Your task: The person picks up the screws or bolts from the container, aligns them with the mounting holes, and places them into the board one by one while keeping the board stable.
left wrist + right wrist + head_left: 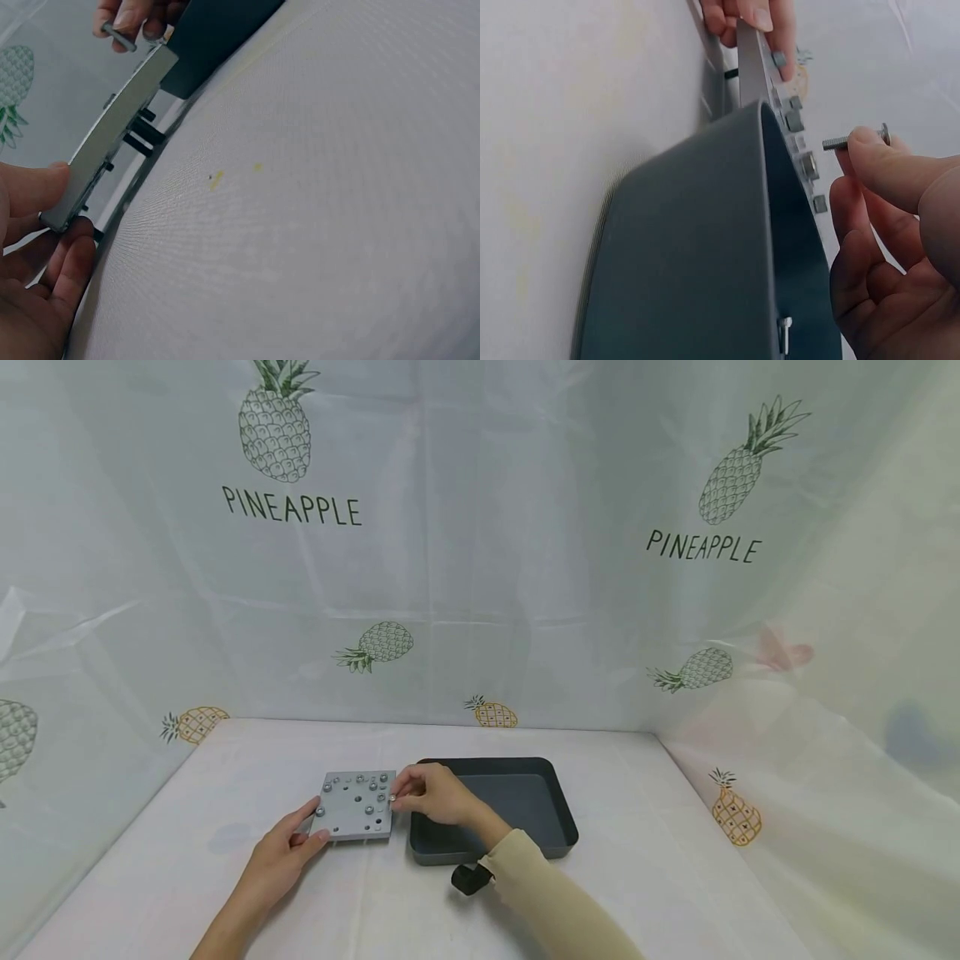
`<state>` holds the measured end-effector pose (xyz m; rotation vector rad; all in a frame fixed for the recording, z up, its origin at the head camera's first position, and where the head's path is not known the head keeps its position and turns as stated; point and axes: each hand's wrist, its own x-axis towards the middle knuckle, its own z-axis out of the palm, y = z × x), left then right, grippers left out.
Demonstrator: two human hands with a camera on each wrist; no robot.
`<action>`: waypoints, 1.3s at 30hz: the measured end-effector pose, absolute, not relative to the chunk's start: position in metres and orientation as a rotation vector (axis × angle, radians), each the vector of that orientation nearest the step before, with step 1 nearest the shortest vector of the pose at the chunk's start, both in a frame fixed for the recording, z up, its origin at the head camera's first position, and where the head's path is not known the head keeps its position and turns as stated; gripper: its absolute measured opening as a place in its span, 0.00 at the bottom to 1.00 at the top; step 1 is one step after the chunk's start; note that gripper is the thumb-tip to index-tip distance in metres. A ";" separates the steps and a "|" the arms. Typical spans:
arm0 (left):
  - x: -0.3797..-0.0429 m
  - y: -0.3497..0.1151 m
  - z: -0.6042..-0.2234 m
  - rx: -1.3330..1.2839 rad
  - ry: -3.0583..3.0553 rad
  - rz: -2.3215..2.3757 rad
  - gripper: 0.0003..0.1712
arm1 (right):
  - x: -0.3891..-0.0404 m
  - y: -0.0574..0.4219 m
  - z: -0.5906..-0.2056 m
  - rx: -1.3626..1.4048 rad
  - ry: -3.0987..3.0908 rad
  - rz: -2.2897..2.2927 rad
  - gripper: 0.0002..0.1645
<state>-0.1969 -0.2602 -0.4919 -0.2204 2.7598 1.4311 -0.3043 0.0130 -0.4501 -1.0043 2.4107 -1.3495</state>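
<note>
A grey metal plate (pixel 347 821) with round holes has several bolts set in its top. My left hand (pixel 273 864) grips the plate by its left side, thumb on top and fingers beneath, as the left wrist view shows. There the plate's edge (pixel 112 135) stands off the cloth, with bolt ends poking out below. Between thumb and fingers, my right hand (pixel 442 797) pinches a bolt (pixel 835 143) with a threaded shank and a wide head. This bolt is above the plate's right side, apart from it in the right wrist view.
A dark grey rectangular tray (pixel 532 802) stands right of the plate, under my right forearm. Inside it lies a loose bolt (pixel 785 334). A black strap piece (pixel 470 880) hangs at my right wrist. White cloth (pixel 660 877) covers the table; a pineapple-print curtain (pixel 510 568) hangs behind.
</note>
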 end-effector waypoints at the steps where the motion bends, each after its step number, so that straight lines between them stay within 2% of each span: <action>1: -0.197 -0.260 -0.492 -0.221 2.760 1.431 0.45 | -0.304 0.011 -0.450 -1.013 2.410 -1.345 0.07; 39: -0.197 -0.261 -0.492 -0.202 2.729 1.484 0.44 | -0.294 -0.007 -0.456 -1.053 2.425 -1.250 0.06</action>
